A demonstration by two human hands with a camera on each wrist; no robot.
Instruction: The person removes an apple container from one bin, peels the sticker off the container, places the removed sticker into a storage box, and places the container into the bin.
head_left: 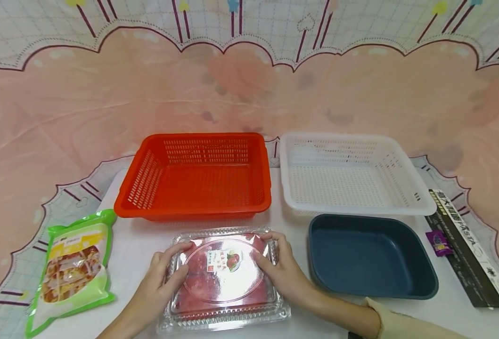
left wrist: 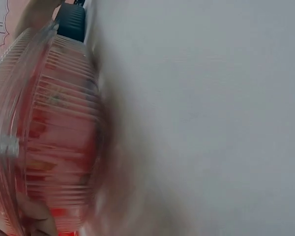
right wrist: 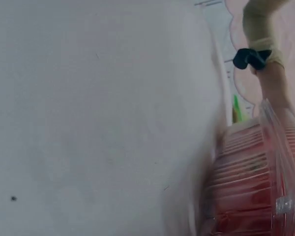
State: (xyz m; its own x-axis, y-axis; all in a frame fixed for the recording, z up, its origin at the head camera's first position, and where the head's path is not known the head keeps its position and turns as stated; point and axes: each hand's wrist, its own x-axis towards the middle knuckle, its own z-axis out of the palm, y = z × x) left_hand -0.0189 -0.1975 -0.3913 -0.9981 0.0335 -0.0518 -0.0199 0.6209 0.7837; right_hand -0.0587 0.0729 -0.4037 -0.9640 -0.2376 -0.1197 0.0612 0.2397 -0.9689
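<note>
Well, table [head_left: 132,256]: white, across the lower frame.
Red basket [head_left: 207,188]: centre-left; white basket [head_left: 334,183], centre-right.
Blue tub [head_left: 372,256]: lower right.
Clear box [head_left: 221,289]: lower middle.
Bag [head_left: 73,268]: lower left.
Pasta box [head_left: 471,249]: lower far right.
Left hand [head_left: 157,277]: gripping the clear box's left side; right hand [head_left: 281,268], its right; thumbs on top, hands apart.
Purple packet [head_left: 439,243]: far right.

On my head feed I count one orange-red basket [head_left: 207,188] and one white basket [head_left: 334,183]: two perforated ones. Solid-walled, one dark blue basin [head_left: 372,256]. One clear lidded container [head_left: 225,285]; I make out one printed label [head_left: 224,260] on top. One green-edged bag [head_left: 73,273], one small purple packet [head_left: 439,243], one long pasta box [head_left: 471,249]. One left hand [head_left: 164,270], one right hand [head_left: 283,270]; I log two.
</note>
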